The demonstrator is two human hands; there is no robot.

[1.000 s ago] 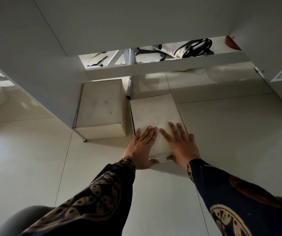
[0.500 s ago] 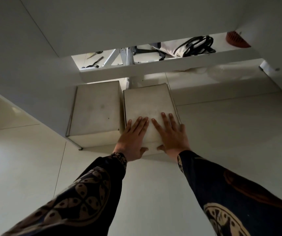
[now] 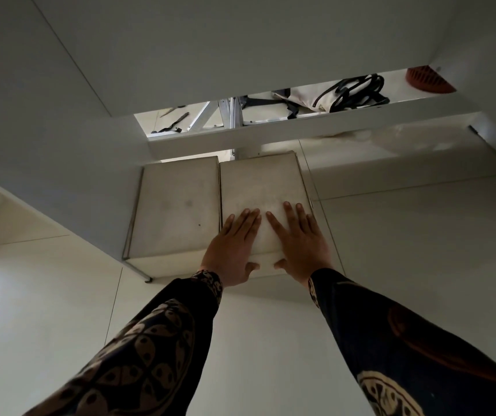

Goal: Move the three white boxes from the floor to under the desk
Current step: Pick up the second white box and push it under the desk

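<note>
Two white boxes stand side by side on the floor under the white desk (image 3: pixel 210 40). The left box (image 3: pixel 174 211) sits against the desk's side panel (image 3: pixel 45 160). Touching its right side is the right box (image 3: pixel 261 181), its far end under the desk's crossbar (image 3: pixel 300 127). My left hand (image 3: pixel 234 250) and my right hand (image 3: pixel 300 244) lie flat on the near part of the right box's top, fingers pointing forward, thumbs hooked over its front face. A third box is not in view.
Pale floor tiles (image 3: pixel 405 250) spread to the right of the boxes under the desk. A metal foot of the side panel (image 3: pixel 138 271) is by the left box's front corner. Beyond the crossbar lie a cloth bag with black straps (image 3: pixel 345 94) and a red object (image 3: pixel 426 81).
Both hands have pushed the right box forward under the desk and leftwards. It now touches the left box, with their front faces roughly level.
</note>
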